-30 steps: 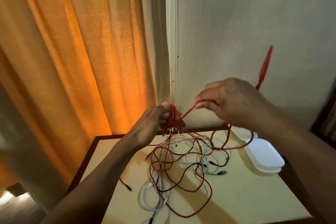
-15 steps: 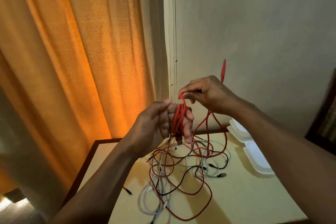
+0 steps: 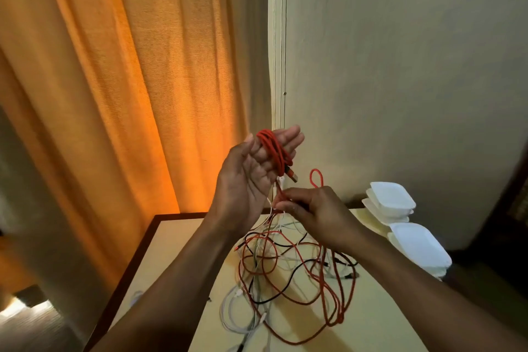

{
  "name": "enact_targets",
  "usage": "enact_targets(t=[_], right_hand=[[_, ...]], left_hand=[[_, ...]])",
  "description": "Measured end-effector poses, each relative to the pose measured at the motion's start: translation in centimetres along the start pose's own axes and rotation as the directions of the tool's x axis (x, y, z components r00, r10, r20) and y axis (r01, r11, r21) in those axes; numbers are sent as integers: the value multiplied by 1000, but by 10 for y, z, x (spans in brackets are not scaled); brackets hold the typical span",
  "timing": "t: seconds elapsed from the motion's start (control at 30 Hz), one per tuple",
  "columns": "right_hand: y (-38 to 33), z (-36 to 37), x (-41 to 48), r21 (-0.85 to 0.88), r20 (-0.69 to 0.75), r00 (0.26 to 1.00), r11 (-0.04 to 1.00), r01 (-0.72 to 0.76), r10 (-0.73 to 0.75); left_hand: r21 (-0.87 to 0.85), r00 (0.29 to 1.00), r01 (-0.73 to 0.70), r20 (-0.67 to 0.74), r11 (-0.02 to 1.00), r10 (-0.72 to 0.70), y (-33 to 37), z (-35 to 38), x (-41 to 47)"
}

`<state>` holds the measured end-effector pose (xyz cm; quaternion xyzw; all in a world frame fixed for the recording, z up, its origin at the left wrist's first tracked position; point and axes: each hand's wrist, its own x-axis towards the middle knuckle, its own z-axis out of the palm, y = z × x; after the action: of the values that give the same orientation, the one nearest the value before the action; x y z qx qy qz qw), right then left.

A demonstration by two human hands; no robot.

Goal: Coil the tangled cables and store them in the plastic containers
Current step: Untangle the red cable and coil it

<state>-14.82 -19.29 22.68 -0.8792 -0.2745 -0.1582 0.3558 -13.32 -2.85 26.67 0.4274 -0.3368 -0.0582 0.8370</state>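
Note:
My left hand is raised palm-up with straight fingers, and several turns of a red cable are wound round them; the cable's plug hangs at the palm's right edge. Just below, my right hand pinches the same red cable, a small loop of it standing up above the knuckles. From there the cable runs down into a tangle of red, black and white cables on the cream table. White plastic containers are stacked at the table's back right, more of them nearer me.
An orange curtain hangs at the left behind the table. A pale wall stands right behind the table, with a thin white conduit in the corner. The table has a dark wooden edge.
My left hand has lifted and turned palm-up with its fingers straightened. My right hand has dropped from above the coil to below it, pulling the red cable down.

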Motion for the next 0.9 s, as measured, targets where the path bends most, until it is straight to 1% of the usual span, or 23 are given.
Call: enact_targets(t=[0.07,0.13,0.17,0.23,0.27,0.3,0.33,0.4,0.43,0.5,0.53,0.6,0.67,0.73,0.8,0.83,0.9], right_hand=[[-3,0,-5,-120,21,1000,993,-3,5],[-6,-5,-10,-336,76,997,942,17,9],[-7,-10,-12,-431,95,995,902,17,27],[-11,-30,-15,-574,107,993,819,15,57],[-13,-42,-15,-626,109,993,779,32,47],[-14,-54,-13,-654,110,993,755,50,30],[-15,-66,-11,-648,98,995,759,62,2],[-13,-85,-4,-587,45,993,802,112,-105],[-7,-91,0,-558,20,989,819,133,-148],[4,-95,11,-493,-5,984,857,151,-176],[10,-94,16,-456,-22,986,880,137,-165],[17,-86,21,-347,-72,992,935,75,-106],[19,-67,20,-252,-66,996,967,37,-55],[23,-43,14,-145,-31,999,989,9,-14],[23,-18,5,-68,-19,996,993,-91,90],[26,-6,0,-58,-30,992,991,-122,121],[25,15,-11,-39,-35,990,990,-137,135]], left_hand=[[193,998,20,-54,981,-9,-6,-9,3],[401,992,97,-115,911,-55,-10,-18,2],[526,988,128,-138,841,-64,-11,-23,0],[761,985,164,-163,628,-60,-13,-38,-7],[814,980,196,-174,547,-92,-13,-46,-10],[823,969,245,-189,513,-159,-14,-52,-14],[806,948,302,-197,509,-251,-15,-55,-18],[714,888,401,-151,574,-433,-15,-54,-27],[657,864,432,-105,618,-492,-15,-51,-31],[540,849,446,-3,714,-528,-15,-40,-38],[470,854,440,44,765,-518,-16,-35,-41],[326,883,399,114,857,-455,-16,-20,-43],[193,917,344,142,919,-373,-17,-5,-43],[41,944,298,136,954,-300,-16,4,-41],[-75,969,229,109,971,-220,-16,9,-38],[-114,979,191,88,975,-182,-15,11,-37],[-176,993,118,27,977,-115,-14,12,-36]])
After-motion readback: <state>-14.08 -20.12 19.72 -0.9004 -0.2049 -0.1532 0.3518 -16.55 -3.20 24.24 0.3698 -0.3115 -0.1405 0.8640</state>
